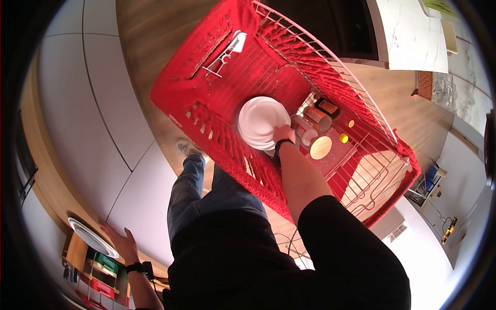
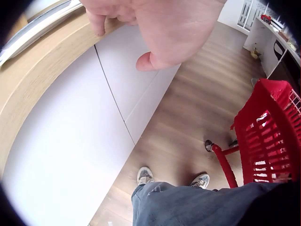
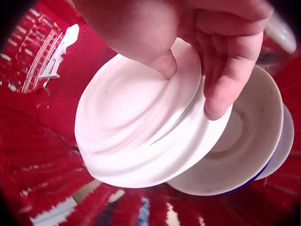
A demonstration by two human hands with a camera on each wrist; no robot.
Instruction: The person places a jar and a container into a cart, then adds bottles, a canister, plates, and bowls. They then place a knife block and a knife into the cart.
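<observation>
Right hand [image 3: 197, 42] pinches the white plates [image 3: 141, 127] in the red cart [image 1: 217, 72]; best lifted level, thumb firm.

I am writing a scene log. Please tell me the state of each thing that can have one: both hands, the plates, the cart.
right hand: pinches the white plates
white plates: stacked, lifted edge
left hand: open, on the counter edge
red cart: loaded
</observation>
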